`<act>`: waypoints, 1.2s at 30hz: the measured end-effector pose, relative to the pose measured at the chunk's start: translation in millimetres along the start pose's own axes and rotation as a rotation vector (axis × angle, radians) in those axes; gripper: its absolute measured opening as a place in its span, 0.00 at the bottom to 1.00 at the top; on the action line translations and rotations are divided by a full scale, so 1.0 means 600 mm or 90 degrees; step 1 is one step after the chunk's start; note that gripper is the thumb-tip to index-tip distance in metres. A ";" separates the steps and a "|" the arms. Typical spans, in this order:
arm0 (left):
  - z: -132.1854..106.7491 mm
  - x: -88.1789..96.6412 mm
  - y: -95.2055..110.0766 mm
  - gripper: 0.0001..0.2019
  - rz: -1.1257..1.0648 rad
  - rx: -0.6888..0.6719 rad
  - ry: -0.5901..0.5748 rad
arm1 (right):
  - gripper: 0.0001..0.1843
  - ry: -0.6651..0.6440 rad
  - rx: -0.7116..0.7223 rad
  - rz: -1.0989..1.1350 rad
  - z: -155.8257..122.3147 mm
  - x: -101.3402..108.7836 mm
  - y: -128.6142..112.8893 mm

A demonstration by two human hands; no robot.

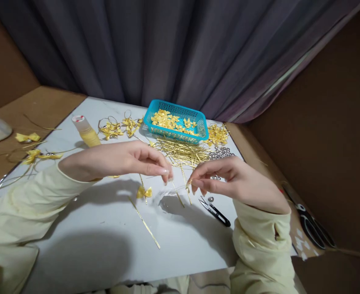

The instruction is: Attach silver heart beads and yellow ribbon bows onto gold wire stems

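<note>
My left hand hovers over the white board with thumb and forefinger pinched. A faint, clear thread shows at its fingertips. To its right, my right hand is also pinched, with a tiny yellowish bit at the fingertips that I cannot make out. Blurred translucent strands run between the two hands. Below the left hand lies a yellow ribbon bow on a gold twist tie. A loose gold twist tie rests nearer me. Black thread snips lie under the right hand, beside a silver bead.
A blue basket holds yellow bows. Before it are piled gold twist ties and silver beads. A bottle and finished-looking bow loops stand left. Black-handled scissors lie right. A curtain hangs behind.
</note>
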State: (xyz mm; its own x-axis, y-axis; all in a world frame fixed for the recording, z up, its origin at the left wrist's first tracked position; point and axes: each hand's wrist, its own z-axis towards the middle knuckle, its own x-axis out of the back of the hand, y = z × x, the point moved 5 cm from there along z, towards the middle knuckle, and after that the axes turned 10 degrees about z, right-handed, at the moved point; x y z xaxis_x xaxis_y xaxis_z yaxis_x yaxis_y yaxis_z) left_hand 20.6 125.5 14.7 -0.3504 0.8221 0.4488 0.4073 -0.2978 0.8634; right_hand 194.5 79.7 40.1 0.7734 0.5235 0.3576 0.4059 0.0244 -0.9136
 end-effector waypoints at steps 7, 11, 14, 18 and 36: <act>0.018 -0.029 0.000 0.08 -0.079 -0.035 -0.065 | 0.06 -0.031 -0.058 0.128 0.019 -0.004 0.019; 0.019 -0.039 0.003 0.09 -0.153 -0.023 -0.105 | 0.05 -0.034 -0.068 0.182 0.024 -0.005 0.026; 0.017 -0.040 0.004 0.09 -0.156 -0.015 -0.110 | 0.05 -0.046 -0.070 0.186 0.024 -0.005 0.027; 0.015 -0.039 0.005 0.10 -0.165 -0.008 -0.113 | 0.06 -0.046 -0.068 0.172 0.024 -0.002 0.027; 0.012 -0.036 -0.002 0.11 -0.183 -0.025 -0.109 | 0.07 -0.051 -0.062 0.157 0.024 0.001 0.030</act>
State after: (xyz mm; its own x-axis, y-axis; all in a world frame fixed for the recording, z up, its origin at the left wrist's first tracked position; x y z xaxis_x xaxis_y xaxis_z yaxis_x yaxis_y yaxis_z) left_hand 34.0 111.8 2.3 -0.2985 0.9435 0.1436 0.2787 -0.0578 0.9586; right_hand 195.0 92.8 20.7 0.8150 0.5694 0.1074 0.2583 -0.1911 -0.9470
